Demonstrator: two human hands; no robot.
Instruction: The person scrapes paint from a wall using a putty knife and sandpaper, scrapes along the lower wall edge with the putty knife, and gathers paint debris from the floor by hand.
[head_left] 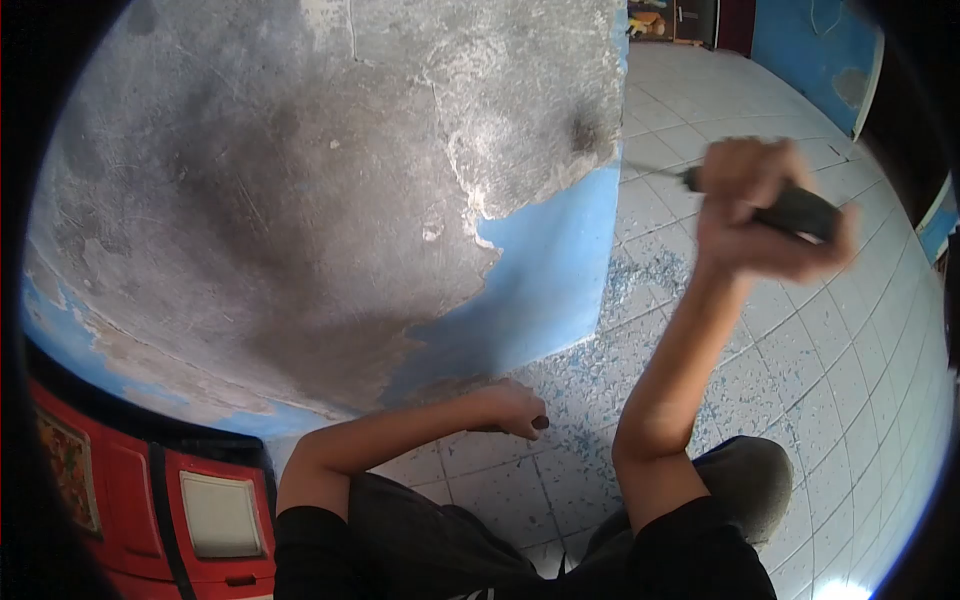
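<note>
My right hand (755, 205), smeared by motion, is raised above the floor to the right of the wall corner. It grips a tool with a thick dark handle (805, 213) and a thin shaft or blade pointing left at the corner; blur hides its exact kind. Low by the foot of the wall, my left hand (512, 408) is closed around a dark thing with a rounded brown end (541, 422), mostly hidden by the fingers. The wall (330, 200) is largely bare grey plaster, with blue paint (550, 260) still on its lower right part.
Blue and white paint flakes (650, 280) litter the tiled floor (820, 340). A red plastic piece with a pale panel (222, 512) stands at lower left. My bent knee (755, 485) is at lower right. Another blue wall (815, 70) and a shelf (665, 20) are farther back.
</note>
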